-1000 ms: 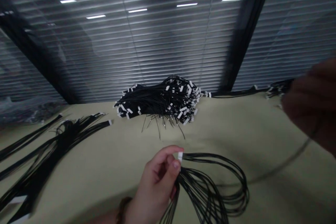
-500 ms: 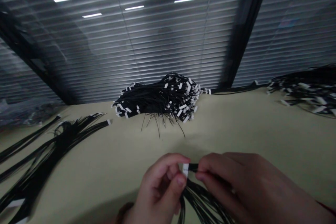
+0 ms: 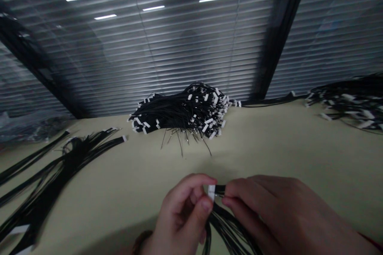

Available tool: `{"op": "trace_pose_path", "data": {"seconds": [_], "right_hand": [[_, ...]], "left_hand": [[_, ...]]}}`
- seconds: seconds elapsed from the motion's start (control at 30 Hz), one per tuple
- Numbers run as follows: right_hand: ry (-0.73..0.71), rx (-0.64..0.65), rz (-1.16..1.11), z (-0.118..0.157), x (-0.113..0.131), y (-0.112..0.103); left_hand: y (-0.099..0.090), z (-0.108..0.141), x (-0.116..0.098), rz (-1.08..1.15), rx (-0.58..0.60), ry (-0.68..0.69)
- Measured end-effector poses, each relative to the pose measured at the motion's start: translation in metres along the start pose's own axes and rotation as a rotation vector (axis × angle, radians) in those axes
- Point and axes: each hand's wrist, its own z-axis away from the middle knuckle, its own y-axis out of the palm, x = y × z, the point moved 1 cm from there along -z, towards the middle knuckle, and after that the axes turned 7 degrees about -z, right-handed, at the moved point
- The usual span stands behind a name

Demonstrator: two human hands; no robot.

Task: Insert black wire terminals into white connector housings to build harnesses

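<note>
Between thumb and index finger, my left hand (image 3: 184, 215) pinches a small white connector (image 3: 211, 192) by its ends. Black wires (image 3: 220, 188) run out of the connector's right side. My right hand (image 3: 269, 211) is closed on these wires just beside the connector, thumb against index finger. One thin wire end with a bright tip seems to lie by the connector's lower part; whether it sits inside cannot be made out. Below both hands hangs a bundle of black wires (image 3: 229, 229), partly hidden by the right hand.
A heap of black wire harnesses (image 3: 179, 109) with white connectors lies by the window blinds (image 3: 185, 48). Another heap (image 3: 356, 101) is at the far right. Long black cables (image 3: 60, 175) stretch along the left of the pale table (image 3: 143, 179). Clear plastic bags (image 3: 32, 125) sit behind them.
The right fingers have shifted very slightly at the wires, and a thin wire with a bright tip now shows by the connector. The left hand keeps its hold.
</note>
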Motion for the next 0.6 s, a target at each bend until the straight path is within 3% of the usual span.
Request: {"op": "trace_pose_path", "data": {"seconds": [0.33, 0.5, 0.6], "right_hand": [[0.003, -0.004, -0.055, 0.002, -0.0022, 0.0012], [-0.012, -0.016, -0.065, 0.0038, 0.0019, 0.0046], [-0.03, -0.045, -0.099, 0.0038, 0.0024, 0.0081]], "left_hand": [[0.0017, -0.0018, -0.0013, -0.004, -0.011, 0.001], [-0.0025, 0.0012, 0.0006, -0.2, 0.013, 0.131], [-0.0026, 0.0027, -0.001, -0.276, 0.006, 0.133]]}}
